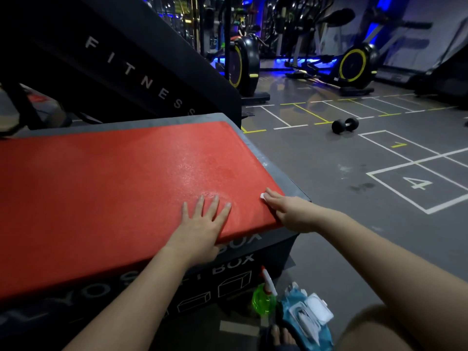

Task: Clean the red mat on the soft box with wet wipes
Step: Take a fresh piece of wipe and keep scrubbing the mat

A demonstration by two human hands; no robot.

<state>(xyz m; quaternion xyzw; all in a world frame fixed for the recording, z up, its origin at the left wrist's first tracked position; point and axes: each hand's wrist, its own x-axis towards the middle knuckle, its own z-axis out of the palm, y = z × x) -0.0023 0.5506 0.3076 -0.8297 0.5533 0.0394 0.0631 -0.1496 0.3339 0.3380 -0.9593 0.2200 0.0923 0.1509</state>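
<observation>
Here, wipe (262, 196) under right hand (291, 214)

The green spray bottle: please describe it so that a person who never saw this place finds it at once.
Find the black soft box topped by the red mat. On the grey floor by its near right corner sit two things side by side. The spray bottle is the left one: translucent green with a white trigger head, unlike the blue wet-wipe pack with its open white lid.
</observation>
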